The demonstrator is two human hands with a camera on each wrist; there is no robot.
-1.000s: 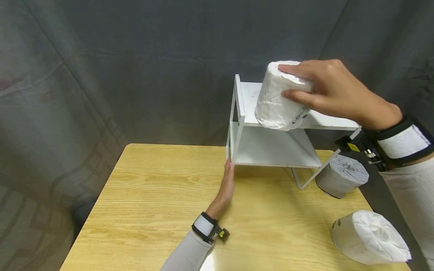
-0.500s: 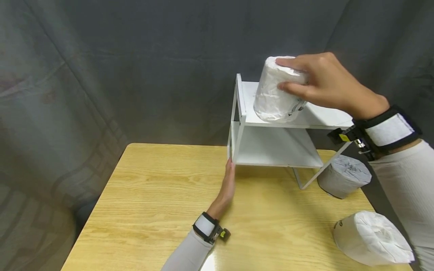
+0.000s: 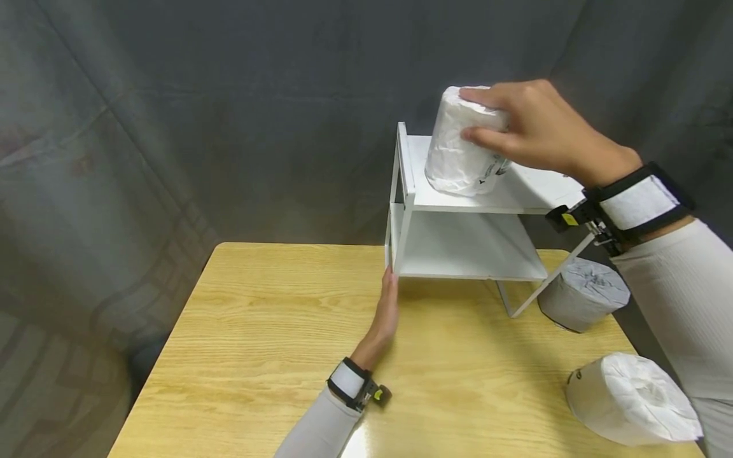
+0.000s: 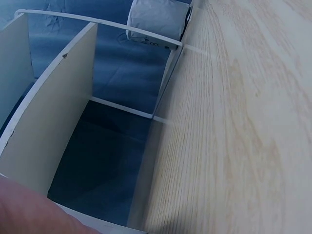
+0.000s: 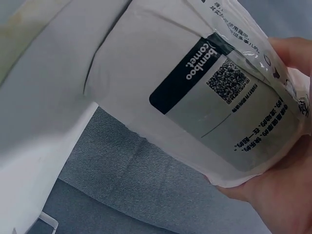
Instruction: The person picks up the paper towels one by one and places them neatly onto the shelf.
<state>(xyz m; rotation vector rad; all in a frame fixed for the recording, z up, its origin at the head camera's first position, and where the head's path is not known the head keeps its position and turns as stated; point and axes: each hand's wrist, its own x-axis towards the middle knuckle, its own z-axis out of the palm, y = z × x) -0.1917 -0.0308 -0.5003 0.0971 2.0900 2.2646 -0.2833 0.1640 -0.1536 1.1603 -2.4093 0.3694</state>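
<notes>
My right hand (image 3: 529, 130) grips a wrapped toilet paper roll (image 3: 460, 149) from above, fingers over its top and thumb on its near side. The roll stands nearly upright at the left part of the white shelf rack's (image 3: 464, 211) top board, its lower end right at that board. Printing and a QR code show on the wrapper (image 5: 195, 97) in the right wrist view. My left hand (image 3: 385, 312) lies with straight fingers against the rack's front left leg. Part of that hand (image 4: 34, 209) shows at the lower left of the left wrist view.
A second wrapped roll (image 3: 584, 296) stands on the wooden table (image 3: 275, 343) beside the rack's right leg. Nearer, at the right edge, another roll (image 3: 632, 401) lies on its side. A grey curtain (image 3: 258, 127) hangs behind.
My right hand has moved the roll back and slightly left, from in front of the top board's edge to over the board. The left hand has stayed at the leg.
</notes>
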